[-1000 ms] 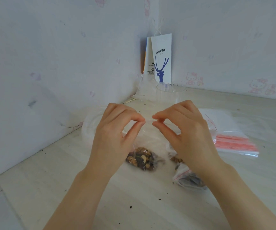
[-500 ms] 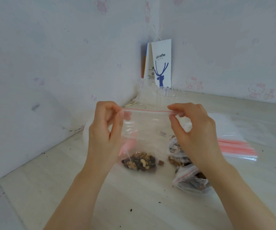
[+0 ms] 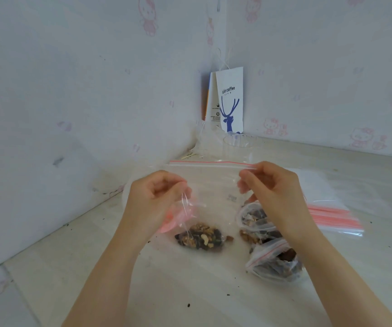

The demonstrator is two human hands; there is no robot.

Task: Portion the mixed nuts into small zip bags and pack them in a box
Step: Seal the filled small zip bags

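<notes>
as ziplock (image 3: 213, 185) hangs, bag (image 3: 230, 102) reads "coffee".

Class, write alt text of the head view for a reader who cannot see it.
Both hands hold a clear zip bag of mixed nuts: the right hand pinches its seal, the left hand its side. Two filled bags and a stack of empty bags lie on the table.

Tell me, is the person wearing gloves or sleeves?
No. The left hand and right hand wear no gloves, rings or watch. The left forearm and right forearm are uncovered down to the picture's edge, no sleeves showing.
</notes>
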